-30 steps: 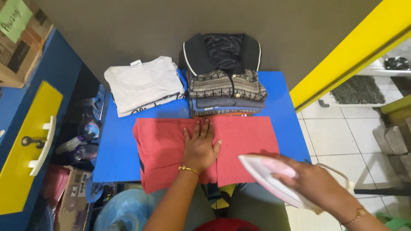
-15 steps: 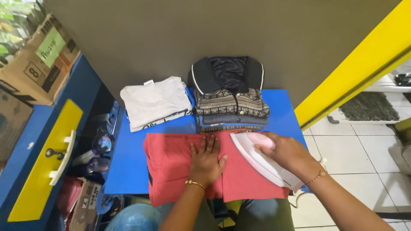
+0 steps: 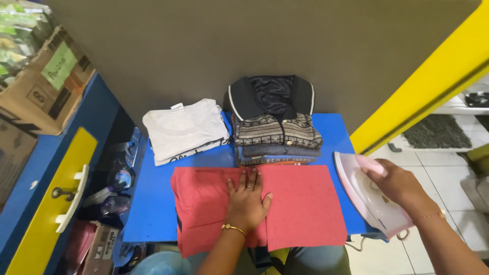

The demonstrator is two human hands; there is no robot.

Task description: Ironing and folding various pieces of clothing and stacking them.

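Left to right: the folded white shirt (image 3: pixel 184 130) lies rear-left on our blue desk (image 3: pixel 153 214). The red folded garment (image 3: pixel 300 203) lies long axis left-right at the front; our left hand (image 3: pixel 248 201) presses it flat, fingers spread. Our right hand (image 3: pixel 395 184) grips the pink-white iron (image 3: pixel 369 201), tilted at the garment's right edge.

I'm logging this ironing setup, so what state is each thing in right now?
Red garment: folded, spread flat on the blue table.
Left hand: palm down, pressing on the red garment.
Right hand: gripping the iron's handle.
Iron: lifted, tilted, at the table's right edge, off the red garment.
White shirt: folded.
Dark clothes pile: folded, stacked.
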